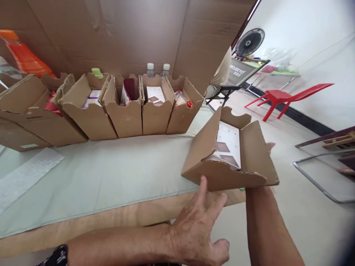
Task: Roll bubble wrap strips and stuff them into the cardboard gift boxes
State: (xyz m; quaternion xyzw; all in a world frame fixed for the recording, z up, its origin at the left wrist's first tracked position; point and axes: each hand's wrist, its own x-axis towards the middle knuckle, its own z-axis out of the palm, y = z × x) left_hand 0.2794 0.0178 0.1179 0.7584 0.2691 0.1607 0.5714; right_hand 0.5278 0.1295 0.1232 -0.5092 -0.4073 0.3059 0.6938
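Note:
An open-topped cardboard box (194, 159) sits at the right front of the table, tilted, with a white printed carton (229, 142) inside. My left hand (198, 225) is in front of it with fingers spread; its index fingertip is at the box's lower front wall. Behind the box's right side is my right hand (270, 146), mostly hidden, with only fingertips showing past the edge. It appears to hold the box from that side and below.
Several similar cardboard boxes (123, 120) stand in a row along the back of the cloth-covered table (116, 170). Bubble wrap (30, 173) lies at left. An orange bottle (27, 55) and two clear bottles (150, 70) rise behind. A red chair (280, 96) and a seated person (222, 74) are at right.

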